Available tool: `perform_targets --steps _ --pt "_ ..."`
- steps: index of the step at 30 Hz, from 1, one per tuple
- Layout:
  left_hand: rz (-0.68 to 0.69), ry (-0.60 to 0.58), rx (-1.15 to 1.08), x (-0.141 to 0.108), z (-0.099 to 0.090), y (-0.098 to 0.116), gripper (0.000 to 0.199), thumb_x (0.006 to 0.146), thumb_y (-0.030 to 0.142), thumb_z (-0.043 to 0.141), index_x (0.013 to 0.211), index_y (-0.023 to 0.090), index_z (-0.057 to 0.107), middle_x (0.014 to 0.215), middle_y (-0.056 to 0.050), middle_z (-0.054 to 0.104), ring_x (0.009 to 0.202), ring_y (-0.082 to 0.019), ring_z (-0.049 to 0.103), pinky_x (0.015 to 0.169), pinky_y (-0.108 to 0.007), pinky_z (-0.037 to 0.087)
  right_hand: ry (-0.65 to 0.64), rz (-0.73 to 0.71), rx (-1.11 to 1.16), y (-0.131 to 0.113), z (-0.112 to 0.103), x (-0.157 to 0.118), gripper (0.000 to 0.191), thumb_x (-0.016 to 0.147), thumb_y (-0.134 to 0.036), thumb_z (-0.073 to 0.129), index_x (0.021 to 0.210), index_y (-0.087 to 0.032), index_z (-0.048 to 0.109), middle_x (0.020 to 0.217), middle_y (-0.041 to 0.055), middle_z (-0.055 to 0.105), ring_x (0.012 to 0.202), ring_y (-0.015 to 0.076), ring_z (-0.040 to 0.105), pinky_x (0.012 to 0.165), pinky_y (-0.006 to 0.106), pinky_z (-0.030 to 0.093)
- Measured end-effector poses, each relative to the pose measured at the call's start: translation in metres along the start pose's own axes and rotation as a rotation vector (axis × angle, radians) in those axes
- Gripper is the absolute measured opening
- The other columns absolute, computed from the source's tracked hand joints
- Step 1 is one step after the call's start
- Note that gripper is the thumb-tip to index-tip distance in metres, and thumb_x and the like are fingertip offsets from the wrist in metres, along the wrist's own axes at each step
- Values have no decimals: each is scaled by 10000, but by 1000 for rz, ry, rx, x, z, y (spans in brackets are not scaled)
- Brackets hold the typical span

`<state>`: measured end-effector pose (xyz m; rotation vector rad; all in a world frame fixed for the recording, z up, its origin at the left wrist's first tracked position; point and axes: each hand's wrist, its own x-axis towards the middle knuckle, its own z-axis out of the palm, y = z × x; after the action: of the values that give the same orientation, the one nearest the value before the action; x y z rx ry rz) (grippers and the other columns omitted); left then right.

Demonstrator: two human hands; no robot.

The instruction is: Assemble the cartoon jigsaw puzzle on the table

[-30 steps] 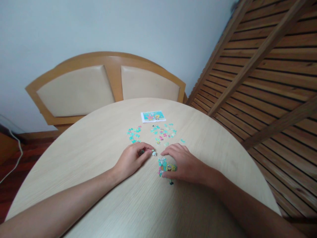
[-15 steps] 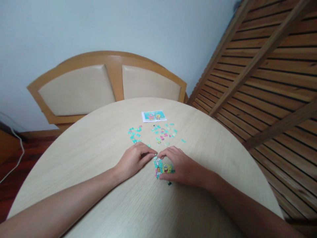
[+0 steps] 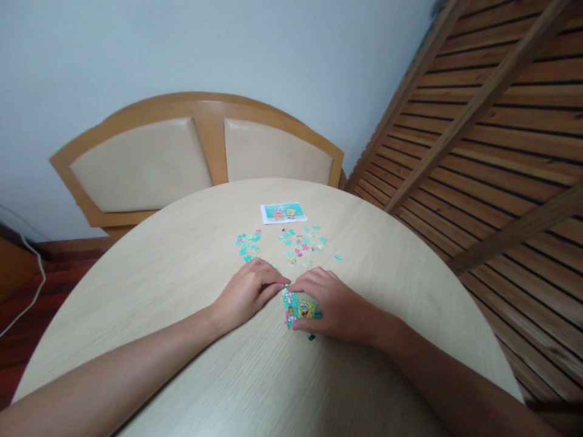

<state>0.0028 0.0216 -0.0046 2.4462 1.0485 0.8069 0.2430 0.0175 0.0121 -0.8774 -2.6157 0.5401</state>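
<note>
A partly assembled jigsaw puzzle (image 3: pixel 290 306) lies on the table in front of me, showing a yellow sponge character and a teal figure. My right hand (image 3: pixel 334 303) curves over its right side, thumb at the lower edge and fingertips at the top, covering part of it. At the puzzle's top left corner, my left hand (image 3: pixel 249 290) pinches a small jigsaw piece, mostly hidden by the fingertips. Both hands' fingertips nearly meet there. A dark bit of puzzle (image 3: pixel 311 337) sticks out below my right hand.
Loose jigsaw pieces lie in a left cluster (image 3: pixel 247 243) and a right cluster (image 3: pixel 303 246), with a single teal piece (image 3: pixel 337 258) farther right. Behind them is a picture card (image 3: pixel 283 212) on the round table (image 3: pixel 182 243). A padded chair back (image 3: pixel 212 145) stands beyond.
My right fingertips have shifted slightly left along the puzzle's top edge, closer to the left fingertips. My left fingers have edged slightly right. The loose pieces and card stay put.
</note>
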Motion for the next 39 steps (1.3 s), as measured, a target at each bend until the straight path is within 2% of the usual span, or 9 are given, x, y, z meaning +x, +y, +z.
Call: perform_targets --steps 13,18,29,32,36,39 --pt "48 -26 47 -1 2 -3 176 1000 195 592 1067 248 746 1005 -26 722 984 -212 610 906 -370 461 -1 -9 -89 -3 -2 -1 498 796 -488 806 1191 -207 690 1135 87 660 1092 275 565 948 426 415" --pt "119 -50 123 -1 -2 2 175 999 221 556 1026 207 728 1003 -48 708 985 -215 617 909 -380 473 11 -25 -102 -2 -1 -2 469 822 -500 778 1186 -216 690 1125 80 659 1075 268 568 939 424 415" --pt "177 -76 146 0 -5 1 226 997 213 516 1109 204 711 1073 -68 686 1023 -219 614 923 -379 499 23 -31 -89 6 0 1 499 789 -500 811 1172 -213 675 1115 79 669 1065 269 587 933 418 425" --pt "176 -64 157 0 -5 1 231 993 217 513 1114 211 710 1089 -75 680 1027 -223 618 924 -381 507 67 -33 -75 9 -1 4 418 830 -476 781 1133 -208 678 1084 62 690 1047 254 599 931 410 429" --pt "166 -44 172 -1 -6 1 223 985 223 520 1107 203 706 1122 -82 674 1050 -229 620 944 -394 508 209 22 -93 18 0 10 215 939 -337 667 1101 -196 674 1083 68 702 1066 239 602 944 401 444" --pt "191 -52 163 0 -6 1 221 983 237 530 1121 194 697 1135 -85 676 1067 -231 619 949 -397 508 249 71 -146 25 1 17 224 965 -293 620 1158 -189 670 1174 90 696 1133 252 588 989 425 446"
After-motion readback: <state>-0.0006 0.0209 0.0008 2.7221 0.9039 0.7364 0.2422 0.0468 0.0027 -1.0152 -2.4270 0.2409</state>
